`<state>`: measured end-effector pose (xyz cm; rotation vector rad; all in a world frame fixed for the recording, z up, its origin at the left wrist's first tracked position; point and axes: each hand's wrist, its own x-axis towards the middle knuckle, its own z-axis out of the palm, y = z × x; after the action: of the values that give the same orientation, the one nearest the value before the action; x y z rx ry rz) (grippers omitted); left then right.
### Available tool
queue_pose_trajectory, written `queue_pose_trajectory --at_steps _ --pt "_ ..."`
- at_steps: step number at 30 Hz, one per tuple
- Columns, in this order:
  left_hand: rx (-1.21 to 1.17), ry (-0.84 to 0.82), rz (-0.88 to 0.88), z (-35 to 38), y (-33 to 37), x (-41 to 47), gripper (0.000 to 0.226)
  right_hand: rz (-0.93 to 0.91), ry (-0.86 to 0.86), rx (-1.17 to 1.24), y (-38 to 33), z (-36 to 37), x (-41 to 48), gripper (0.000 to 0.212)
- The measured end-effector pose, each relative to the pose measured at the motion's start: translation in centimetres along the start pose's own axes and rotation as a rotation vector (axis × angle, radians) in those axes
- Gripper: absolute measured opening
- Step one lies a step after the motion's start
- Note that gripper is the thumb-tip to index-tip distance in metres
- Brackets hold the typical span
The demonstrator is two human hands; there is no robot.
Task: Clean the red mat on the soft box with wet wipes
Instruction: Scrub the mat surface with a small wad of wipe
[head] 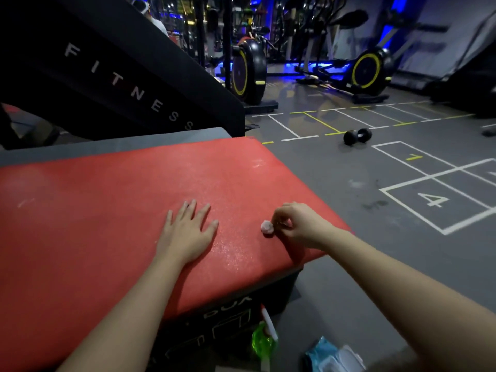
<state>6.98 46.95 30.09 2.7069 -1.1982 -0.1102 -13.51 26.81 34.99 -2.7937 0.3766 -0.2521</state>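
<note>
A red mat [107, 210] covers the top of a black soft box [230, 315]. My left hand [188, 229] rests flat on the mat with its fingers spread. To its right, near the mat's right edge, my right hand [295, 224] pinches a small balled-up wet wipe [267, 227] that touches the mat. The mat looks damp and shiny around the hands. White scuff marks show near its far right corner.
A green spray bottle [264, 339] and a blue wet-wipe pack [332, 357] lie on the grey floor by the box. A black dumbbell [357, 136] lies further out. A black "FITNESS" panel [128, 87] stands behind the box; exercise bikes [249, 73] beyond.
</note>
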Motion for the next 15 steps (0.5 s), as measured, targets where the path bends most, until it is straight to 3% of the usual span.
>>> queue_pose_trajectory --at_steps 3,10,15 --pt "0.002 -0.012 0.003 -0.1 -0.2 -0.4 0.066 -0.02 0.02 0.004 -0.5 0.4 -1.7 0.005" --pt "0.006 -0.015 0.0 0.1 -0.2 -0.5 0.066 -0.034 -0.117 0.01 0.3 -1.2 -8.0 0.005" --pt "0.017 -0.006 0.004 0.1 -0.2 -0.6 0.066 -0.023 0.09 -0.096 1.9 -0.4 -5.7 0.007"
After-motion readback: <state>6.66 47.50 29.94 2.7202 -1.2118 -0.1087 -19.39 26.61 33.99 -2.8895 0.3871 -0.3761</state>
